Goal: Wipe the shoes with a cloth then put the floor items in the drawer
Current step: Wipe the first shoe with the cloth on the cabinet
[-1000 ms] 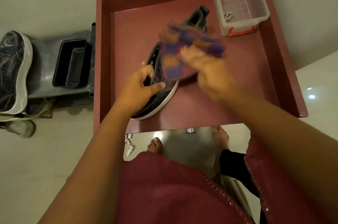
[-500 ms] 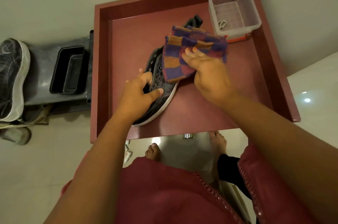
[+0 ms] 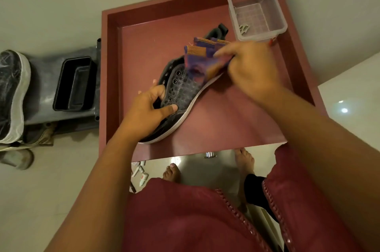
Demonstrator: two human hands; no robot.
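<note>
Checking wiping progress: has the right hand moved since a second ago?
Yes. The right hand with the cloth moved toward the clear box, along the shoe.

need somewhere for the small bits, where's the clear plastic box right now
In the head view the clear plastic box sits in the far right corner of the open red wooden drawer, just beyond the right hand and the purple-and-orange checked cloth.

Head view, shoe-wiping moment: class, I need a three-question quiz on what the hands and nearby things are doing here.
1. True or false: the left hand grips the shoe.
2. What does the right hand hold?
3. The clear box sits in which corner of the drawer: A far right, B near left?

Key: 1 true. 2 the cloth. 3 A.
</note>
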